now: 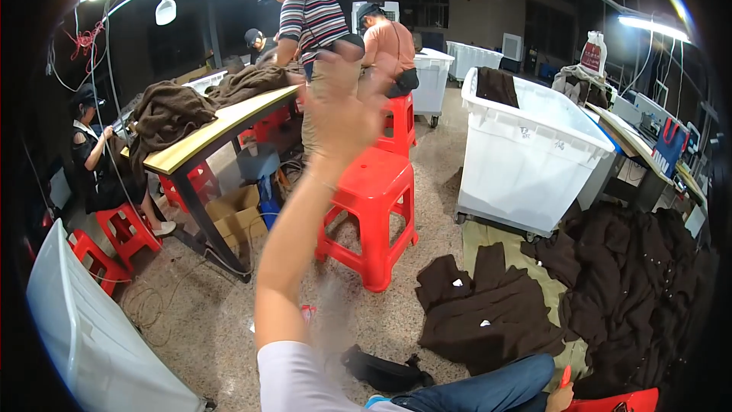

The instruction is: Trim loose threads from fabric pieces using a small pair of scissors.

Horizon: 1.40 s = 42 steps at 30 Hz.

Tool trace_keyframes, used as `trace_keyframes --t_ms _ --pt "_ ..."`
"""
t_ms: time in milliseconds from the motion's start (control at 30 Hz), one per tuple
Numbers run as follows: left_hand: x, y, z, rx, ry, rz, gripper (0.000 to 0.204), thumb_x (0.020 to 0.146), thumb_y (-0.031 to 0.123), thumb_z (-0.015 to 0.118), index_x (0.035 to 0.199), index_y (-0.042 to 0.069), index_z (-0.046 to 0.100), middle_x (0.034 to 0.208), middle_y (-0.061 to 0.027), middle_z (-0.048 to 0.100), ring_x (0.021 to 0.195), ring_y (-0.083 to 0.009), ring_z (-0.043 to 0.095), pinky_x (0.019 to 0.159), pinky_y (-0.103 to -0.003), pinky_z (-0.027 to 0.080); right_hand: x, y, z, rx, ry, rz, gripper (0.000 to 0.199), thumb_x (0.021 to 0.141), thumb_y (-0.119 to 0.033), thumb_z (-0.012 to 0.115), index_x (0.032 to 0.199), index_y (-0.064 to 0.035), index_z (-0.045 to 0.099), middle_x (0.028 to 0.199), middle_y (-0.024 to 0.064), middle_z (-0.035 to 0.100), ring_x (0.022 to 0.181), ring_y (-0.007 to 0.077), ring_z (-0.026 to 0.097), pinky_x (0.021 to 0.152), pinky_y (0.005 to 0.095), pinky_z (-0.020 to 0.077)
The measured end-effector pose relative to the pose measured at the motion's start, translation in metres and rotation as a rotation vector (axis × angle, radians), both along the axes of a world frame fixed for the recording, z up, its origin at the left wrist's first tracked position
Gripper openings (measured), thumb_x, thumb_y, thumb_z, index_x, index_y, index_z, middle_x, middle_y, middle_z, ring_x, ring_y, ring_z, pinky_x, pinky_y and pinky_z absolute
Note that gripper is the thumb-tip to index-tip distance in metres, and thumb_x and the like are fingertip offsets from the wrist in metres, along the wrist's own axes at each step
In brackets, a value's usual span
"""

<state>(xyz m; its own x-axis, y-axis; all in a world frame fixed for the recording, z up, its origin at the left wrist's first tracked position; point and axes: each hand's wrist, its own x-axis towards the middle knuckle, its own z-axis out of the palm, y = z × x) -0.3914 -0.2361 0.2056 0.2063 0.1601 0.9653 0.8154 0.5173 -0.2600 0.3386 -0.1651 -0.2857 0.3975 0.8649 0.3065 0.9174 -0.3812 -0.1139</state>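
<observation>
First, left hand (345, 111): it was held up in front of the head, blurred by motion, with the fingers spread apart and nothing gripped in them.
Right hand (560, 399): only a part was seen at the lower edge, beside the knee in blue jeans (488, 391); a small red thing (566, 376) was seen at its fingers, but whether it was gripped could not be told.
Spread garment (488, 309): one dark brown garment was laid flat on an olive cloth (476, 236) on the floor, just in front of the knee and apart from both hands.
Heap (640, 290): many more brown garments were piled at the right, touching the olive cloth; they could not be counted.
Progress, as judged: one piece was laid out singly, while by far the greater part was left in the heap.
Table (221, 126): a yellow-topped table was loaded with a further mound of brown cloth (168, 114).
Red stools: at least six were counted, the nearest (374, 191) standing below the raised hand.
White bins: four were counted, the largest (534, 156) near the heap.
Black pouch (381, 370): one was left lying on the floor.
Other people: four were counted at or near the table.
</observation>
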Motion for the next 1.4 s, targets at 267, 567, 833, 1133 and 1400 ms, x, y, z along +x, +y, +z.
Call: trace_keyframes --t_ms 267,567,833,1133,1400 --pt "-0.097 -0.084 -0.04 0.238 -0.311 0.303 0.074 0.081 0.039 0.071 0.147 0.038 0.037 0.162 -0.0129 0.012 0.148 -0.0366 0.011 0.106 -0.074 0.009 -0.009 -0.004 0.018 0.001 -0.017 0.023 0.022 0.093 -0.026 0.059 0.095 -0.005 0.055 0.077 0.0196 0.067 0.075 0.0408 0.066 0.063 0.0507 0.0521" --pt "-0.099 -0.102 -0.127 0.087 -0.545 0.359 0.083 0.079 0.03 0.076 0.15 0.038 0.033 0.163 -0.0105 0.008 0.149 -0.0353 0.009 0.107 -0.072 0.014 -0.005 -0.01 0.022 -0.032 -0.056 0.031 0.025 0.095 -0.03 0.058 0.094 -0.0051 0.054 0.076 0.0199 0.066 0.074 0.041 0.066 0.061 0.0507 0.0516" --pt "-0.099 -0.098 -0.094 0.136 -0.415 0.342 0.079 0.081 0.032 0.073 0.149 0.038 0.034 0.162 -0.012 0.013 0.148 -0.0361 0.014 0.11 -0.07 0.012 -0.009 -0.008 0.027 -0.04 -0.005 0.036 0.033 0.097 -0.037 0.054 0.095 -0.0045 0.054 0.077 0.0219 0.066 0.075 0.0428 0.066 0.061 0.0524 0.0503" --pt "-0.138 -0.113 -0.003 0.105 -0.037 0.492 0.065 0.084 0.059 0.062 0.144 0.049 0.038 0.162 -0.0097 0.014 0.15 -0.0315 0.008 0.11 -0.064 -0.011 -0.006 -0.006 0.021 -0.08 -0.031 0.047 0.024 0.095 -0.028 0.054 0.097 -0.0042 0.055 0.077 0.0222 0.066 0.074 0.0424 0.065 0.061 0.0526 0.0498" --pt "-0.151 -0.15 0.061 0.428 -0.048 0.367 0.073 0.081 0.067 0.06 0.145 0.055 0.027 0.16 -0.0135 -0.015 0.146 -0.0387 -0.019 0.096 -0.082 -0.007 0.0 -0.004 0.018 -0.069 -0.043 0.069 0.02 0.095 -0.023 0.053 0.097 -0.0034 0.056 0.077 0.0225 0.066 0.073 0.0425 0.065 0.061 0.0526 0.0498"
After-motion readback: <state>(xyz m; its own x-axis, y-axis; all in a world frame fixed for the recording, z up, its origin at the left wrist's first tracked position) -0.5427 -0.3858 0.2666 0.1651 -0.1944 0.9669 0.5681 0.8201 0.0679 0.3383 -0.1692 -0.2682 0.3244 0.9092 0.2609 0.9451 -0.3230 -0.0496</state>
